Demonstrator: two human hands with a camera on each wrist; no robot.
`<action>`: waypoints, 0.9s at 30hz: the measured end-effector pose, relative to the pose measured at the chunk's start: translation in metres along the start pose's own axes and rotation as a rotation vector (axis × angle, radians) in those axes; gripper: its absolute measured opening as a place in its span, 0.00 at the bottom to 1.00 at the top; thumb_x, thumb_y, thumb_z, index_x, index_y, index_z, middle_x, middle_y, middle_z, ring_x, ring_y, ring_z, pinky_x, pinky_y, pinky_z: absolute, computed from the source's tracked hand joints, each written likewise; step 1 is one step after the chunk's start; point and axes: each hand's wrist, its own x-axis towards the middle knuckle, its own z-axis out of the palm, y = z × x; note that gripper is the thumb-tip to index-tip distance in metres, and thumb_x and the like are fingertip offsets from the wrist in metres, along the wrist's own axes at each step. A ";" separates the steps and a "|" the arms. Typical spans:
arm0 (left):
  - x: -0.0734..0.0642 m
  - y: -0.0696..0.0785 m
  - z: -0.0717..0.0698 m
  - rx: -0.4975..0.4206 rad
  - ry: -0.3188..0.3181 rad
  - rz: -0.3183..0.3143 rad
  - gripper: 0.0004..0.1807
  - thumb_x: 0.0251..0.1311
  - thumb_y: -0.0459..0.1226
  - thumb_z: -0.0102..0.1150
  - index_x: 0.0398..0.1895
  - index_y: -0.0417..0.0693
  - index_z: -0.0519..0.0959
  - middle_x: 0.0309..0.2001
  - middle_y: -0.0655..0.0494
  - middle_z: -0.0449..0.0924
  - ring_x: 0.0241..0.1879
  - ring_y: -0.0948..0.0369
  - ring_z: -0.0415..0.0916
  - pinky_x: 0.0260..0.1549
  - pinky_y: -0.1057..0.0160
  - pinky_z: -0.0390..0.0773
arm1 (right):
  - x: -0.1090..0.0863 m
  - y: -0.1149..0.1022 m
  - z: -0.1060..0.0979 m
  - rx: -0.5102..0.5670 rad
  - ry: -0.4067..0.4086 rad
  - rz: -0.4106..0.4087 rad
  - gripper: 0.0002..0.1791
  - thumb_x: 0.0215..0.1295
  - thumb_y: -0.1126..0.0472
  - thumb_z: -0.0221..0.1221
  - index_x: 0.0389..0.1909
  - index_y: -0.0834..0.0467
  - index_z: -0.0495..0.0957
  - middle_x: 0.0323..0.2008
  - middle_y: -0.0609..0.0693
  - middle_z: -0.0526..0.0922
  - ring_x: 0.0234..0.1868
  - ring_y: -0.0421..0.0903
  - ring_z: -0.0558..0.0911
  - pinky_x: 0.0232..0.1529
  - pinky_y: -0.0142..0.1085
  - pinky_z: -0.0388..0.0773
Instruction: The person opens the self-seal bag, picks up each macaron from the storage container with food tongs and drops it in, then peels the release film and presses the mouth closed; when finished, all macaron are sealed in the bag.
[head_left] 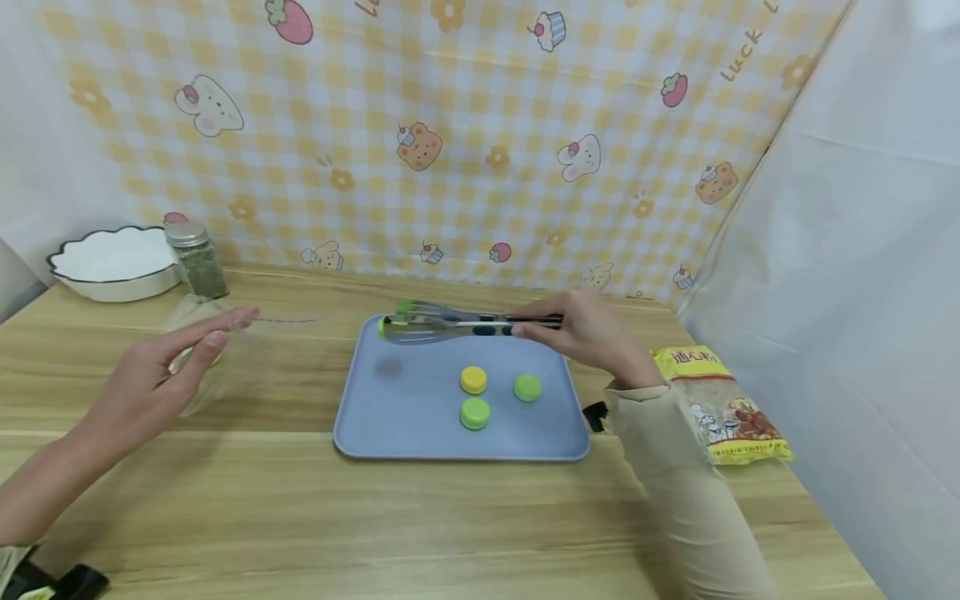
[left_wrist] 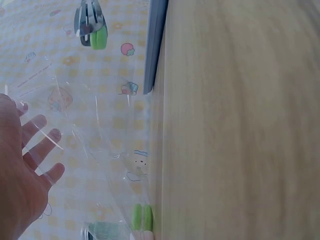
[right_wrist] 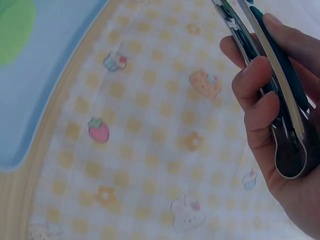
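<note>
tray (head_left: 405, 417) holds three macarons (head_left: 475, 413)

Left hand (head_left: 153, 379) at left, fingers extended, apart; left forearm (head_left: 52, 477) angles in from near left. Right hand (head_left: 597, 335) at right, fingers curled, gripping; right forearm (head_left: 686, 492) from near right.

A yellow-checked cloth (head_left: 495, 100) hangs behind a wood-grain table (head_left: 450, 525).

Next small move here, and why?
I'd probably swing the tongs toward the clear bag, still squeezed: the right hand holds them with a green macaron at their tips above the tray, and the left hand is at the bag. Go gently; the see-through film makes its mouth hard to judge.
</note>
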 end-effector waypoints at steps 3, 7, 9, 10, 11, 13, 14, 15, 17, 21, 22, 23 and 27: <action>0.000 0.000 0.000 -0.006 0.001 -0.001 0.21 0.67 0.27 0.45 0.61 0.46 0.73 0.59 0.65 0.72 0.58 0.75 0.64 0.47 0.82 0.61 | 0.010 -0.009 0.007 0.002 -0.013 -0.049 0.13 0.60 0.56 0.63 0.45 0.54 0.84 0.36 0.46 0.85 0.06 0.34 0.52 0.12 0.31 0.58; 0.000 0.000 -0.001 -0.013 0.001 0.001 0.21 0.67 0.26 0.45 0.61 0.46 0.73 0.59 0.67 0.71 0.59 0.74 0.64 0.47 0.82 0.60 | 0.023 -0.022 0.015 0.011 -0.033 -0.104 0.13 0.61 0.57 0.62 0.45 0.55 0.84 0.36 0.46 0.85 0.07 0.34 0.54 0.14 0.31 0.59; 0.000 -0.001 -0.001 -0.011 0.002 0.003 0.21 0.67 0.26 0.45 0.61 0.45 0.73 0.59 0.66 0.72 0.59 0.74 0.64 0.47 0.82 0.60 | 0.028 -0.028 0.018 0.010 -0.045 -0.130 0.12 0.61 0.57 0.62 0.45 0.55 0.84 0.37 0.45 0.85 0.08 0.33 0.57 0.15 0.30 0.60; 0.000 -0.001 -0.001 -0.010 0.001 0.003 0.21 0.67 0.26 0.45 0.61 0.45 0.72 0.59 0.65 0.72 0.58 0.74 0.64 0.47 0.82 0.61 | 0.031 -0.030 0.020 0.008 -0.050 -0.143 0.12 0.61 0.57 0.62 0.45 0.55 0.84 0.37 0.46 0.85 0.08 0.33 0.58 0.15 0.30 0.60; 0.000 -0.001 0.000 -0.006 0.001 0.001 0.21 0.67 0.27 0.45 0.61 0.46 0.72 0.59 0.64 0.72 0.58 0.75 0.64 0.47 0.82 0.61 | 0.033 -0.033 0.022 0.007 -0.056 -0.156 0.12 0.61 0.57 0.61 0.45 0.56 0.84 0.37 0.46 0.85 0.09 0.33 0.61 0.16 0.30 0.61; 0.000 -0.001 0.000 -0.003 -0.001 0.000 0.21 0.67 0.27 0.45 0.62 0.47 0.72 0.58 0.61 0.73 0.58 0.75 0.64 0.47 0.82 0.61 | 0.036 -0.037 0.025 -0.011 -0.065 -0.180 0.12 0.62 0.58 0.61 0.45 0.56 0.84 0.37 0.46 0.85 0.10 0.33 0.64 0.17 0.30 0.61; 0.000 -0.001 0.000 -0.003 0.000 -0.001 0.21 0.67 0.27 0.45 0.62 0.47 0.72 0.58 0.60 0.73 0.58 0.75 0.65 0.47 0.82 0.61 | 0.038 -0.039 0.026 -0.022 -0.069 -0.186 0.12 0.62 0.58 0.61 0.44 0.56 0.84 0.37 0.46 0.85 0.11 0.33 0.65 0.17 0.29 0.61; 0.000 -0.001 0.001 -0.002 0.001 -0.002 0.22 0.67 0.27 0.45 0.62 0.48 0.72 0.58 0.59 0.74 0.58 0.75 0.65 0.47 0.82 0.61 | 0.039 -0.041 0.028 -0.031 -0.075 -0.189 0.12 0.62 0.57 0.61 0.45 0.56 0.84 0.37 0.46 0.85 0.11 0.33 0.66 0.17 0.29 0.61; 0.000 -0.001 0.001 -0.003 0.002 -0.003 0.21 0.67 0.27 0.46 0.61 0.48 0.72 0.57 0.58 0.74 0.58 0.75 0.65 0.47 0.82 0.61 | 0.042 -0.045 0.031 -0.044 -0.084 -0.190 0.13 0.62 0.56 0.61 0.45 0.55 0.84 0.37 0.46 0.85 0.12 0.33 0.66 0.18 0.29 0.60; 0.000 -0.001 0.001 -0.004 0.005 -0.005 0.21 0.67 0.27 0.46 0.61 0.48 0.72 0.57 0.61 0.74 0.58 0.75 0.65 0.48 0.82 0.61 | 0.048 -0.052 0.038 -0.065 -0.099 -0.200 0.13 0.63 0.55 0.60 0.45 0.54 0.84 0.35 0.45 0.85 0.12 0.34 0.65 0.19 0.29 0.59; -0.001 0.000 0.001 -0.004 0.003 -0.007 0.21 0.67 0.27 0.45 0.62 0.48 0.72 0.57 0.62 0.74 0.58 0.75 0.64 0.47 0.82 0.61 | 0.050 -0.053 0.040 -0.064 -0.101 -0.208 0.13 0.63 0.55 0.60 0.45 0.55 0.84 0.35 0.45 0.85 0.13 0.33 0.66 0.19 0.29 0.60; -0.001 0.000 0.001 -0.002 0.002 -0.009 0.21 0.67 0.27 0.45 0.62 0.48 0.72 0.57 0.63 0.74 0.58 0.76 0.64 0.46 0.82 0.61 | 0.052 -0.054 0.042 -0.065 -0.102 -0.218 0.13 0.63 0.55 0.60 0.45 0.55 0.84 0.35 0.45 0.85 0.13 0.33 0.66 0.19 0.28 0.60; -0.001 0.001 0.001 -0.004 -0.007 -0.013 0.22 0.67 0.27 0.44 0.63 0.49 0.71 0.57 0.66 0.73 0.57 0.76 0.64 0.40 0.80 0.61 | 0.058 -0.059 0.050 -0.058 -0.106 -0.231 0.13 0.63 0.56 0.60 0.46 0.55 0.83 0.35 0.45 0.85 0.13 0.32 0.68 0.19 0.27 0.62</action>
